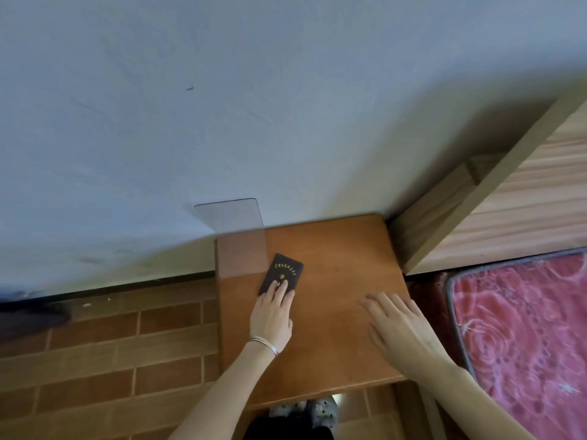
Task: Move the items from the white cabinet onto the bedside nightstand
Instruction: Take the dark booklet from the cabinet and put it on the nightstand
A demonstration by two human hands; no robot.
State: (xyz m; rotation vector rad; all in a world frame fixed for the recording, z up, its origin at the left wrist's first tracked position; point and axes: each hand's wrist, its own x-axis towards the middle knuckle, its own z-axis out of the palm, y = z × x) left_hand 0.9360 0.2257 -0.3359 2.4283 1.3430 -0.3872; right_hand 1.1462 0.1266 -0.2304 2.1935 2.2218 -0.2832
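Note:
A small dark booklet (283,270) with gold lettering lies flat on the brown wooden nightstand (336,249), near its left side. My left hand (272,315), with thin bracelets at the wrist, rests its fingertips on the booklet's near edge, fingers straight and together. My right hand (397,325) hovers flat over the nightstand's right side, fingers spread, holding nothing. A clear plastic sheet (235,230) stands at the nightstand's back left corner, leaning against the wall. The white cabinet is out of view.
A pale blue-grey wall (222,106) runs behind the nightstand. A wooden bed headboard (508,201) and a red patterned mattress (524,338) are on the right. Brown floor tiles (111,360) lie to the left. Patterned slippers (320,408) show below.

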